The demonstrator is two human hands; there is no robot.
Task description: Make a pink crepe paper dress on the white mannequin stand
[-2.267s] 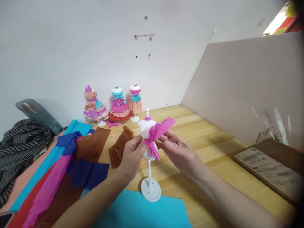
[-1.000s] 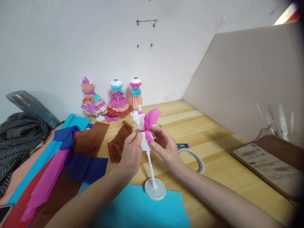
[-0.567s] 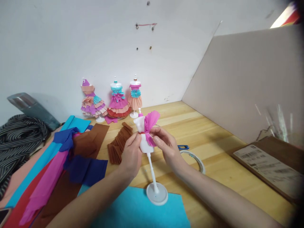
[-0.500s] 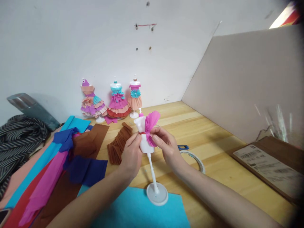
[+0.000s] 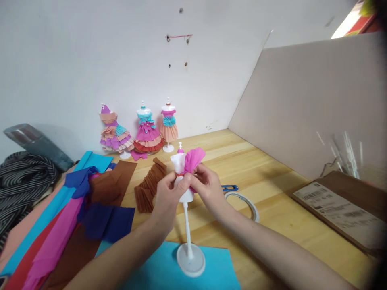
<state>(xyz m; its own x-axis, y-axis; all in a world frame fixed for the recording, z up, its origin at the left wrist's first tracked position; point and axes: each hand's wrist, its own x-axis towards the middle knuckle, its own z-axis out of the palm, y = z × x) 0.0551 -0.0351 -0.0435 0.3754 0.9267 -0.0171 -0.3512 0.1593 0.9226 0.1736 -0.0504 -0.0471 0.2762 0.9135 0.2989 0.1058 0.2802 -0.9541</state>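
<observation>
A small white dress-form mannequin (image 5: pixel 186 197) stands on a thin pole with a round base (image 5: pixel 191 259), tilted slightly, between my hands. A fan of pink crepe paper (image 5: pixel 194 159) spreads over one side of its chest, gathered at a thin red band (image 5: pixel 180 175) round the waist. My left hand (image 5: pixel 169 195) grips the mannequin at the waist, its thumb across the front. With thumb and fingers closed, my right hand (image 5: pixel 208 185) pinches the pink paper at the waist. The fingertips hide the paper's lower end.
Three dressed mannequins (image 5: pixel 148 131) stand by the wall. Pleated brown paper (image 5: pixel 150 185) lies left of my hands, beside a pile of coloured crepe paper (image 5: pixel 69 225). Blue paper (image 5: pixel 181 278) is under the base. A tape roll (image 5: pixel 255 211), blue clip-like tool (image 5: pixel 230 188) and cardboard parcel (image 5: pixel 341 209) lie right.
My left thumb has moved across the mannequin's front to meet my right thumb at the waist. The mannequin's base has shifted slightly left and nearer. The paper's lower end is now mostly covered.
</observation>
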